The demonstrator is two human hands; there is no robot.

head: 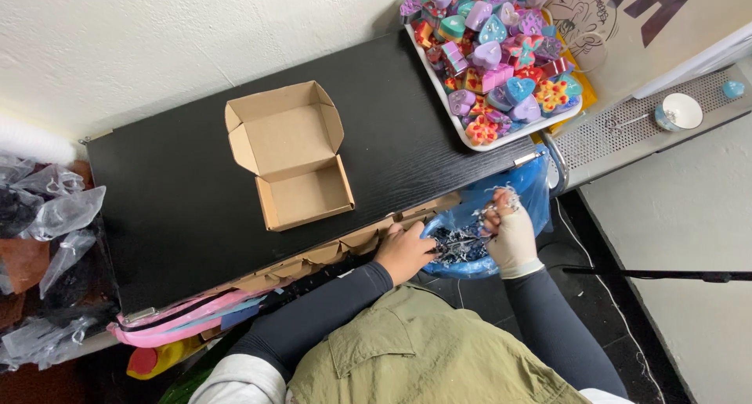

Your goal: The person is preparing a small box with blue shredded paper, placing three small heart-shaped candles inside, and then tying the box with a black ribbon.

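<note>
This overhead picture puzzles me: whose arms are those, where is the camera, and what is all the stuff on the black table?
No machine here: a person wears a camera on the head, looking down at their own arms. On the black table stands an open cardboard box, empty inside. At the far right corner sits a white tray heaped with colourful heart-shaped pieces. Below the table edge hangs a blue bag of shredded paper. The left hand reaches into it, and the right hand, in a pale glove, lifts shreds in its fingers.
</note>
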